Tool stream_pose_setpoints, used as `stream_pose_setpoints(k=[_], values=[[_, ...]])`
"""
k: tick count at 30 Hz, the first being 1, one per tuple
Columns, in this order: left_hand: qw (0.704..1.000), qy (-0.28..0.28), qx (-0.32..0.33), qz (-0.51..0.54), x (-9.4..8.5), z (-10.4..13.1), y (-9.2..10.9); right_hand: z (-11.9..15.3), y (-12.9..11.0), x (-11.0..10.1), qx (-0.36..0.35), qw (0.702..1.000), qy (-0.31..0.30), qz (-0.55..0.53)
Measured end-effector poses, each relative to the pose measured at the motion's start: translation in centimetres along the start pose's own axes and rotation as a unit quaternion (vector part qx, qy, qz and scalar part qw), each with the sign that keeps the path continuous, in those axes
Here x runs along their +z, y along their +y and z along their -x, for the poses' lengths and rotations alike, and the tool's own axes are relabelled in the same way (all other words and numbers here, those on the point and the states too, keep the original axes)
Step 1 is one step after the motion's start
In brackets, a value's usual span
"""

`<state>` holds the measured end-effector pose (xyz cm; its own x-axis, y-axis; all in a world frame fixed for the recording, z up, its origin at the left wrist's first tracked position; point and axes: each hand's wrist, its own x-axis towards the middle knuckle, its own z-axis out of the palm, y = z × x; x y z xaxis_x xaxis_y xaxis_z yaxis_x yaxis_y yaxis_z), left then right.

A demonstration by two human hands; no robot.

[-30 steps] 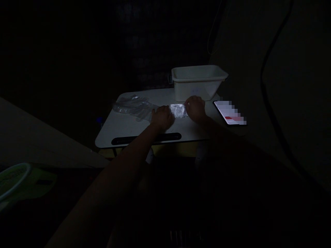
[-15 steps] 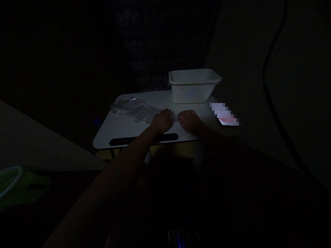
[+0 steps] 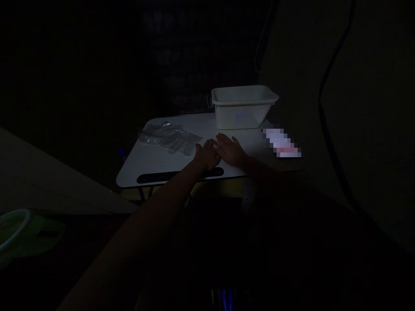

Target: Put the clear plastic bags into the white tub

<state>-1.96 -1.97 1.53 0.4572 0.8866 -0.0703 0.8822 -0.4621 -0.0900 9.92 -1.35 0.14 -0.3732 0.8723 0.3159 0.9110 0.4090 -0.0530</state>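
Note:
Low over the front middle of the white table (image 3: 152, 162), my left hand (image 3: 207, 156) has its fingers stretched forward. My right hand (image 3: 231, 152) meets it from the right, fingers straight and apart, its tips against or just over the left fingers. I make out nothing in either hand, though the dim light hides what may lie beneath them. Just left of my left hand, a flattened heap of clear plastic bags (image 3: 171, 137) lies crumpled on the tabletop.
A cream plastic tub (image 3: 241, 115) stands at the table's back right. Right of my hands lies a phone with a lit, blurred screen (image 3: 282, 143). A black slot (image 3: 162, 177) runs along the front edge. A green basket (image 3: 39, 235) sits lower left; a dark cable (image 3: 327, 129) hangs at right.
My hands have come together, and their curled fingers have straightened. The clear strip of plastic between them no longer shows. The bags, tub and phone stay put.

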Motion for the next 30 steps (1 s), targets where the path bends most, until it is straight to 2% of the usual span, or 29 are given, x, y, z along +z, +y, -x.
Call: stream_pose_setpoints(k=[6,10,16,21,24,30], values=[[1.000,-0.024,-0.015,0.012,0.5,-0.6,-0.2,0.2,-0.4,0.7,0.004,0.998,-0.066,0.011],[0.999,-0.033,-0.017,0.006,0.5,-0.7,-0.1,0.2,-0.2,0.7,0.017,0.996,-0.086,0.008],[0.999,-0.040,-0.013,-0.005,0.2,-0.5,-0.1,0.1,-0.1,0.9,0.010,0.997,-0.081,-0.003],[1.000,-0.002,-0.011,-0.009,0.1,-0.4,-0.6,0.3,0.0,1.0,0.009,0.999,-0.040,0.007],[1.000,-0.003,-0.015,-0.009,0.1,-0.2,-0.7,0.6,0.1,1.0,0.003,0.999,-0.027,0.027],[0.999,-0.026,-0.022,-0.011,0.2,-0.3,-0.6,1.0,0.0,0.6,-0.015,0.998,-0.052,0.037]])
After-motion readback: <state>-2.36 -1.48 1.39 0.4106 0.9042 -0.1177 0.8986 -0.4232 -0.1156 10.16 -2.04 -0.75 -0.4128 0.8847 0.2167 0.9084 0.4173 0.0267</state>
